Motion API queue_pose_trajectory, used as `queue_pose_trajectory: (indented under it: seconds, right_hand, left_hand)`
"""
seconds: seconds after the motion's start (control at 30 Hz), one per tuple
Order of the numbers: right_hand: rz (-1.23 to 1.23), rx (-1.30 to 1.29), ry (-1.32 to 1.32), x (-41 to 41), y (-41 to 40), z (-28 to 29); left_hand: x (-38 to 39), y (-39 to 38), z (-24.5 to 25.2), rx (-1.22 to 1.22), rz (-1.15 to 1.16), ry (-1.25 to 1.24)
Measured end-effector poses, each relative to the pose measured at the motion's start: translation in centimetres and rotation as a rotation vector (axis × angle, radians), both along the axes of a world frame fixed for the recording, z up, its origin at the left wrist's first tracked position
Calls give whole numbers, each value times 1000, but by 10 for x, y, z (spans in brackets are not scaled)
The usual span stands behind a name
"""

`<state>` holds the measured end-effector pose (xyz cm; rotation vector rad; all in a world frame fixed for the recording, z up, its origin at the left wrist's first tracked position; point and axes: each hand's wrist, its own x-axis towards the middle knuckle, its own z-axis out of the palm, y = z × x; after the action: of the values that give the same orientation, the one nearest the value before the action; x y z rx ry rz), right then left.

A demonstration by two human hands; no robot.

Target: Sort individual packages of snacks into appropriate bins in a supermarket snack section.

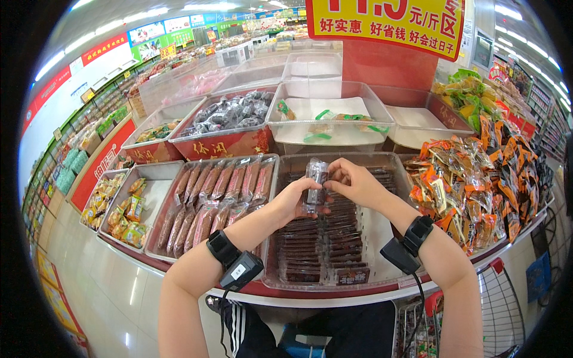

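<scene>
In my left hand (301,197) is a small dark snack in clear plastic wrap (316,185), gripped upright between thumb and fingers. The fingers of my right hand (347,179) are bent close to its right edge; whether they pinch the wrapper I cannot tell. Both hands are above a clear-rimmed plastic bin (385,268), in which dark wrapped snack bars (342,246) stand in tight rows. Long brown wrapped bars (233,179) fill the bin to the left.
Orange-and-black snack packets (456,179) are heaped at the right. Behind stand a bin of dark wrapped sweets (237,109) and a clear tub (331,134) with a few green-and-clear packets. A wire shopping cart (501,304) is at the lower right. A yellow price sign (385,22) hangs above.
</scene>
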<state>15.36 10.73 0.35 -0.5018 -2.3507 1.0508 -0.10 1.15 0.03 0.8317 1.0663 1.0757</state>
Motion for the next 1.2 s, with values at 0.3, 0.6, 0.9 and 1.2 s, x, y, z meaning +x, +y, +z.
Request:
queue_pose_trajectory:
  seconds: [0.3, 0.6, 0.9, 1.2]
  right_hand:
    - [-5, 7, 0, 0, 1, -1]
    - [-4, -4, -9, -1, 0, 0]
    - [-4, -12, 10, 0, 0, -1]
    - [1, -26, 24, -1, 2, -3]
  left_hand:
    - [2, -1, 3, -2, 19, 7]
    - [1, -2, 2, -9, 13, -8]
    - [1, -2, 3, -1, 3, 8]
    - [1, -2, 2, -10, 1, -2]
